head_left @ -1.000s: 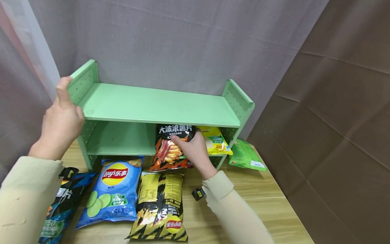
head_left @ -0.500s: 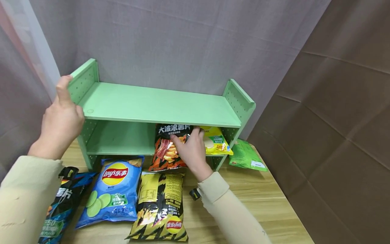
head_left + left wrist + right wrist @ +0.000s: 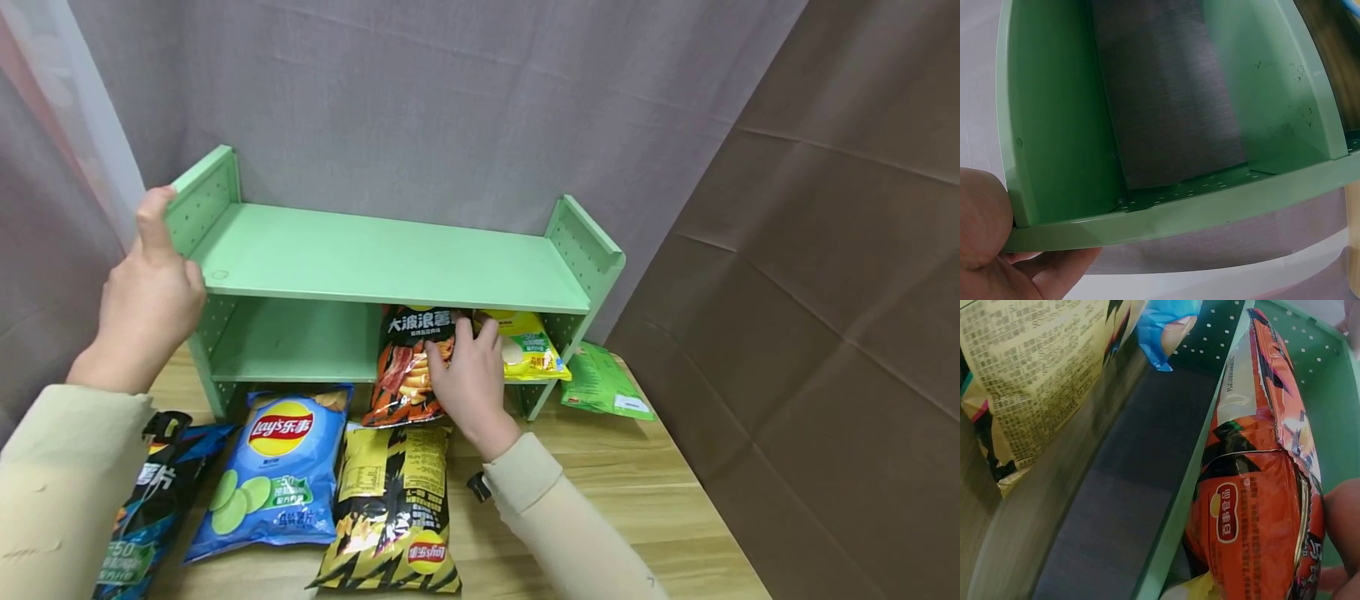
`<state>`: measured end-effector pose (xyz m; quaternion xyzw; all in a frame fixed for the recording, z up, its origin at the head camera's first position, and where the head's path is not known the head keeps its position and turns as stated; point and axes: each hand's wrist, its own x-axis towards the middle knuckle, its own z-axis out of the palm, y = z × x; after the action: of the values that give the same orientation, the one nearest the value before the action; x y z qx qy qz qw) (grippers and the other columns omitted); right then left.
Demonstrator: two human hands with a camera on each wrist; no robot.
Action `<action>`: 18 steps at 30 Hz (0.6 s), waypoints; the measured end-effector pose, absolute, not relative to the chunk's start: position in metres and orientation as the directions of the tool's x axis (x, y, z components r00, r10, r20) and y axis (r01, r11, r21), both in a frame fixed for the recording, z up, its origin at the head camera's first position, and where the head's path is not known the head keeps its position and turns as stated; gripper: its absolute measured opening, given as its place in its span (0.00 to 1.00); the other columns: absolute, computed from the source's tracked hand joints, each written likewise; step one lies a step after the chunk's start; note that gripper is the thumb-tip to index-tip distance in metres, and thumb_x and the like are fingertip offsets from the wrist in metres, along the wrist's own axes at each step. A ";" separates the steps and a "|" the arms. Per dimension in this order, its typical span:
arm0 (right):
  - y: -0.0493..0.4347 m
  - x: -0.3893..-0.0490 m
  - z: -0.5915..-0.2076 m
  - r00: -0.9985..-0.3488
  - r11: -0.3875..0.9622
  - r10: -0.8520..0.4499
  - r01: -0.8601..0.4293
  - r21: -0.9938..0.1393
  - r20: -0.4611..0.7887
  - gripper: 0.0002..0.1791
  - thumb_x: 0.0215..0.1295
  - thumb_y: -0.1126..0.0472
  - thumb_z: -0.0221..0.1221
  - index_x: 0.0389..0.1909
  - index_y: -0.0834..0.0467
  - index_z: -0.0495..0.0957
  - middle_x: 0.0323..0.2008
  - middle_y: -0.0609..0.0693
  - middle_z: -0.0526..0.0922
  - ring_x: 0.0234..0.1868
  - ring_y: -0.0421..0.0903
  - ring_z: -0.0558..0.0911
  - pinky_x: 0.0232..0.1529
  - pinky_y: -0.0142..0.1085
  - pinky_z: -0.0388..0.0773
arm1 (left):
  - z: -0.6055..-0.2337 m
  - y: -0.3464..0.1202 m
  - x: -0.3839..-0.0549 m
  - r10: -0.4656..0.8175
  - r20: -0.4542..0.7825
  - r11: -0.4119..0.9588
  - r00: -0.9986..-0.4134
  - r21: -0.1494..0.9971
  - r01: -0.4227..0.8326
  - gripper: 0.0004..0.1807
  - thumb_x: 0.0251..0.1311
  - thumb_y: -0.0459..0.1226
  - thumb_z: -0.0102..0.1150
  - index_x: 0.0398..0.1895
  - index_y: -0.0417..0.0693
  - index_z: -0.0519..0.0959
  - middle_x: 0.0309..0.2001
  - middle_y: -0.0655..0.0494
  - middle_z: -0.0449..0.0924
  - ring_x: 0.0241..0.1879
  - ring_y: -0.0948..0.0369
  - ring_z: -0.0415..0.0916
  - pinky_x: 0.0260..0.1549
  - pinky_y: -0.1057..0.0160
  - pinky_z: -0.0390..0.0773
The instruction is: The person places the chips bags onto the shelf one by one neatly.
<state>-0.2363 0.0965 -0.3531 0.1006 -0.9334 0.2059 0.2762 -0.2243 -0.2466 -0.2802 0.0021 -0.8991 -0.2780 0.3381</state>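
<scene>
At the left, my left hand (image 3: 148,292) grips the upright end panel of a mint-green two-tier shelf (image 3: 390,258). The left wrist view shows its thumb and fingers around the panel's rim (image 3: 1129,228). My right hand (image 3: 472,383) touches the front and right side of a black-and-orange chip bag (image 3: 405,367), thumb and fingers on the same face. This bag leans on the lower tier, its bottom end jutting past the front edge. Beside it on that tier lies a yellow chip bag (image 3: 534,343), partly hidden behind my right hand.
On the wooden table (image 3: 600,500) in front lie a blue Lay's bag (image 3: 277,467), a yellow-and-black bag (image 3: 393,508) and a dark blue-black bag (image 3: 150,508) under my left arm. A green bag (image 3: 606,383) lies right of the shelf. Grey curtain (image 3: 420,108) hangs behind.
My right hand has shifted left and loosened from the black-and-orange bag's edge; the bag has slid and turned slightly left. The left hand stays on the panel.
</scene>
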 end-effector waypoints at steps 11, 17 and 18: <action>0.099 -0.228 -0.360 -0.685 0.862 -0.307 -0.494 -0.112 0.660 0.15 0.66 0.56 0.58 0.50 0.59 0.80 0.52 0.57 0.75 0.56 0.56 0.69 0.61 0.50 0.59 | -0.280 -0.246 -0.224 -0.192 0.608 0.845 -0.771 0.501 0.185 0.38 0.60 0.29 0.35 0.72 0.61 0.39 0.31 0.34 0.63 0.12 0.45 0.59 0.10 0.51 0.55; 0.104 -0.222 -0.364 -0.646 0.857 -0.423 -0.512 0.050 0.635 0.17 0.69 0.55 0.56 0.53 0.59 0.79 0.54 0.56 0.76 0.57 0.55 0.70 0.61 0.48 0.62 | -0.280 -0.245 -0.224 -0.191 0.606 0.846 -0.772 0.501 0.184 0.38 0.60 0.29 0.35 0.72 0.61 0.39 0.31 0.34 0.63 0.12 0.45 0.59 0.10 0.51 0.55; 0.105 -0.221 -0.364 -0.639 0.853 -0.445 -0.517 0.078 0.627 0.17 0.69 0.55 0.55 0.54 0.59 0.79 0.54 0.56 0.76 0.57 0.55 0.70 0.61 0.48 0.63 | -0.280 -0.245 -0.224 -0.191 0.605 0.846 -0.773 0.501 0.184 0.38 0.60 0.29 0.35 0.72 0.61 0.39 0.31 0.34 0.63 0.12 0.45 0.59 0.10 0.51 0.55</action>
<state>-0.2210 0.1047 -0.3643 0.2660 -0.9037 0.0540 0.3310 -0.2241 -0.2450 -0.2799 0.0019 -0.8997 -0.2778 0.3367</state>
